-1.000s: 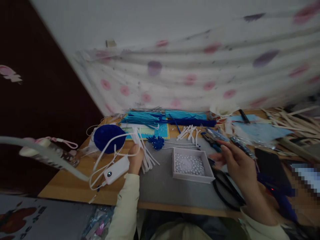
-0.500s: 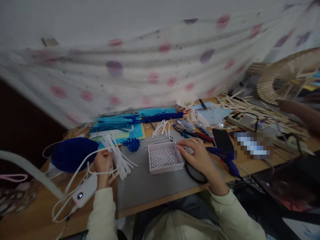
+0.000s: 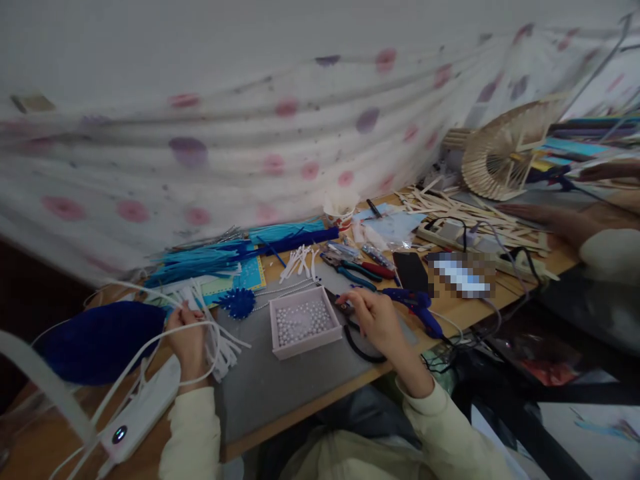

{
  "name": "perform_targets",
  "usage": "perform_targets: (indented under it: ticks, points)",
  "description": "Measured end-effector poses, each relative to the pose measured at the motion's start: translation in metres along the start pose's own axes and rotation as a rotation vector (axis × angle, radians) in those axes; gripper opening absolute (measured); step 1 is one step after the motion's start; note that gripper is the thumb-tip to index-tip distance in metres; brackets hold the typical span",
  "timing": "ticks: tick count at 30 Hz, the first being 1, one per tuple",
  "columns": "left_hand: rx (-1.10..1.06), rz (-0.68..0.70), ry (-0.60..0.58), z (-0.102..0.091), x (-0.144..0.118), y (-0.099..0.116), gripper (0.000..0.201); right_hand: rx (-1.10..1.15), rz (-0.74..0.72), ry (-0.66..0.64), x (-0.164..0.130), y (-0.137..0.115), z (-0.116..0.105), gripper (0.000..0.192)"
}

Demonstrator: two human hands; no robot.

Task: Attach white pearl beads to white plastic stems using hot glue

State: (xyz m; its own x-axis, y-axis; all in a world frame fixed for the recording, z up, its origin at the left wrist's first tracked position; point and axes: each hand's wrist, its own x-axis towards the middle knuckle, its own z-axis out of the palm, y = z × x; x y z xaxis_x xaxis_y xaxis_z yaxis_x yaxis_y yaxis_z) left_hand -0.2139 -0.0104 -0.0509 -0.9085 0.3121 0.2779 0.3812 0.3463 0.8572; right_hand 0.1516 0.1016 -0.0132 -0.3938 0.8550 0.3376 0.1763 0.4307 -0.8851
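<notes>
Half a second ago the right hand [image 3: 377,320] was at the box's side; now its fingers are clasped on the scissors [image 3: 353,347] by the pivot, just right of the white box [image 3: 307,345]. That puts the cutting tool in grasp. The left hand [image 3: 187,340] has its curled fingers against the white strips [image 3: 223,347], at the grey mat's [image 3: 280,393] left edge; in this dim light I cannot tell whether they grip any.

The view has swung right, bringing more of the fan [image 3: 493,160] and a co-worker's hands into sight.

Counted: one pair of scissors, one box of beads [image 3: 303,317], one blue flower [image 3: 237,303], one glue gun [image 3: 417,307], one black phone [image 3: 411,273], one fan. The strips and beads overlap too much to count.
</notes>
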Motion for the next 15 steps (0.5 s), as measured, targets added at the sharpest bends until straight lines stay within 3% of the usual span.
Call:
perform_targets:
  ticks: [4,6,9,12,15]
  points:
    - [-0.181,-0.107,-0.233,0.008,-0.031,0.028,0.034,0.040,-0.008,0.016,-0.004,-0.004,-0.003,0.082]
    - [-0.249,-0.098,-0.364,0.012,-0.058,0.048,0.031,0.077,-0.003,0.006,-0.004,-0.007,0.002,0.080]
    - [-0.347,-0.028,-0.615,0.019,-0.111,0.083,0.048,0.171,0.019,-0.010,-0.001,-0.015,0.017,0.065]
    - [-0.418,0.009,-0.820,0.021,-0.162,0.109,0.053,0.530,0.178,-0.065,-0.002,-0.021,0.032,0.061]
    - [-0.455,0.004,-0.926,0.015,-0.193,0.116,0.048,0.862,0.341,-0.096,-0.008,-0.023,0.036,0.053]
